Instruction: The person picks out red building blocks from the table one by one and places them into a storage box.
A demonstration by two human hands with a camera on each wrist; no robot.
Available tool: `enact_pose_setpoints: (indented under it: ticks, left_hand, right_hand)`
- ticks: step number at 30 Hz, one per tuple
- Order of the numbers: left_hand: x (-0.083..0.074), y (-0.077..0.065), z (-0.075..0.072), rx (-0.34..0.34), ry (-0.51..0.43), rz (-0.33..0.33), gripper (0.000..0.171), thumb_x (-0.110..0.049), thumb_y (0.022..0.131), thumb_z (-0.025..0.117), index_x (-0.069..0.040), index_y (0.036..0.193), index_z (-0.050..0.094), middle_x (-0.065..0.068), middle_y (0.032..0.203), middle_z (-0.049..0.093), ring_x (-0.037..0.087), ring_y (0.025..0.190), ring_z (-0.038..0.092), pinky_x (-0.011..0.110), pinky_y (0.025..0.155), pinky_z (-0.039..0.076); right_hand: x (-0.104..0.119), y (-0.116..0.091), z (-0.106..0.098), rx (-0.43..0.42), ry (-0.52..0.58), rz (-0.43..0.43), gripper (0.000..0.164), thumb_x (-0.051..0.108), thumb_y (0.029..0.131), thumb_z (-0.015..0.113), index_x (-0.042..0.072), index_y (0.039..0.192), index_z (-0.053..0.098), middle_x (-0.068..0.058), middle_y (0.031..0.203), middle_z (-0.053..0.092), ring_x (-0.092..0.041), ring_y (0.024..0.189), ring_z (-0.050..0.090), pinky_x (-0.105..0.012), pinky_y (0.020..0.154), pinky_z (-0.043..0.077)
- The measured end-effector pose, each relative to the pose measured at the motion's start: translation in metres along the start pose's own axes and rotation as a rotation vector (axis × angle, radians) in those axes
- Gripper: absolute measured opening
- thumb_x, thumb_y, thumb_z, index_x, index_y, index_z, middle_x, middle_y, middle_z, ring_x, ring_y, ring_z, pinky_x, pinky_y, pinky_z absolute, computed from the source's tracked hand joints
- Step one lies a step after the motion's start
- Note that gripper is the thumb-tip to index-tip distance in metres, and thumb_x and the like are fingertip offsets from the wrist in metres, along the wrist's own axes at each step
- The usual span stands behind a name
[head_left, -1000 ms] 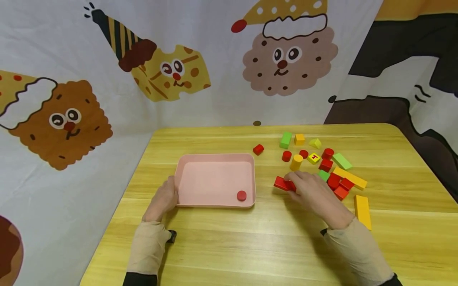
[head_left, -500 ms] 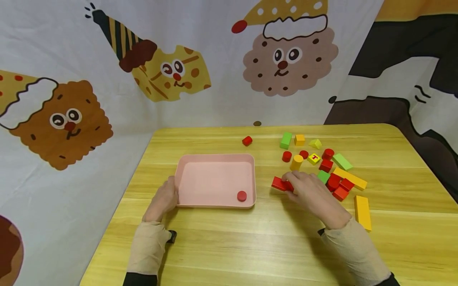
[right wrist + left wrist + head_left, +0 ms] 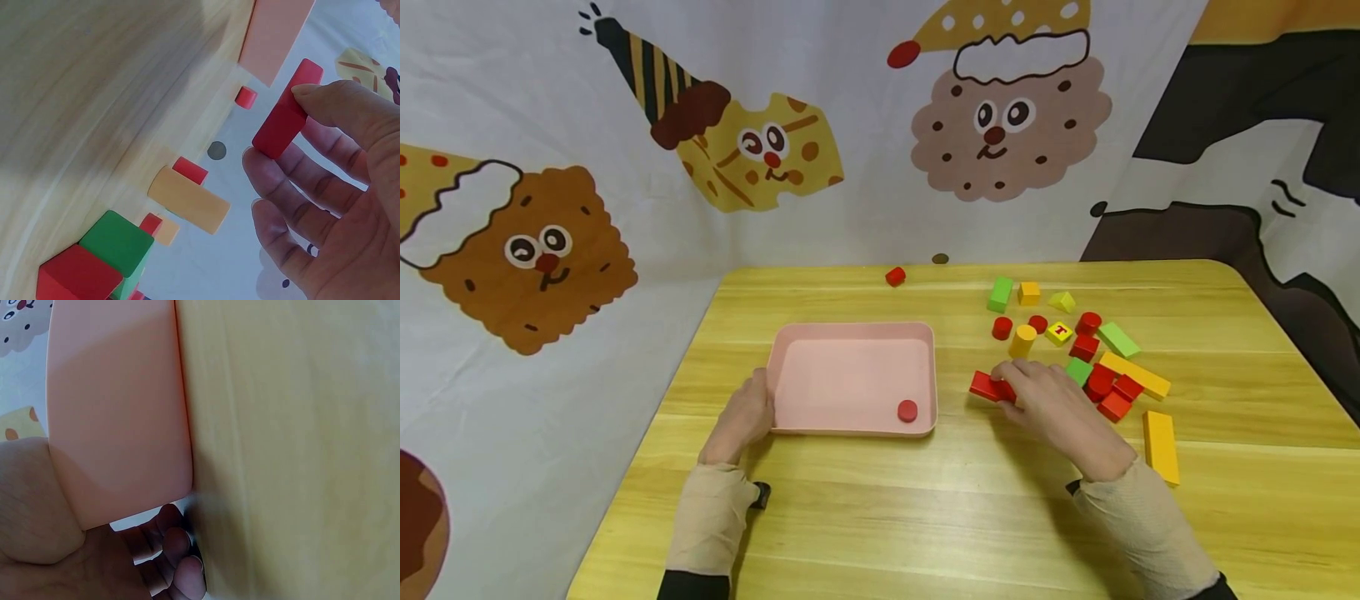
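My right hand (image 3: 1048, 404) pinches a long red rectangular block (image 3: 288, 110) between thumb and fingers, just above the table to the right of the pink tray (image 3: 850, 333). In the right wrist view, the thumb lies on the block's face and fingertips back it from the other side. My left hand (image 3: 745, 415) grips the tray's left end; the left wrist view has the thumb side at its rim and curled fingers (image 3: 177, 540) by its lower corner. One flat red disc (image 3: 907, 411) lies in the tray's front right corner. A small red cylinder (image 3: 895, 277) is at the table's back edge.
Right of the right hand spread several red, green and yellow blocks, among them an upright yellow cylinder (image 3: 1022, 342), a green block (image 3: 1078, 372) and a long yellow block (image 3: 1161, 447). A printed cloth (image 3: 865, 233) hangs behind the wooden table (image 3: 880, 517).
The small red cylinder has rolled left and back to the table's far edge. My right hand shifted slightly left with the red block, then stayed still. The left hand and tray look unmoved.
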State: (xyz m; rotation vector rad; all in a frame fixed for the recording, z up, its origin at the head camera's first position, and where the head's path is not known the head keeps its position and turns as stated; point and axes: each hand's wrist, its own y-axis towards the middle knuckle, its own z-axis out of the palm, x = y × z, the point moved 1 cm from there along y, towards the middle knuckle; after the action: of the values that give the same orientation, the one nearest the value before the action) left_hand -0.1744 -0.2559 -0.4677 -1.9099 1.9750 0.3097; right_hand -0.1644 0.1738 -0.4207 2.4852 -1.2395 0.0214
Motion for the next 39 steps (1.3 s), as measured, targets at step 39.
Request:
enact_pose_setpoints:
  ticks: [39]
  left_hand:
    - [-0.002, -0.002, 0.0, 0.002, -0.01, -0.02, 0.027, -0.007, 0.101, 0.032, 0.008, 0.123, 0.038, 0.028, 0.101, 0.054, 0.039, 0.089, 0.057, 0.054, 0.077, 0.045]
  right_hand:
    - [0.018, 0.024, -0.002, -0.005, 0.002, -0.028, 0.032, 0.014, 0.077, 0.083, 0.007, 0.102, 0.065, -0.004, 0.092, 0.065, -0.019, 0.073, 0.058, -0.039, 0.067, 0.046]
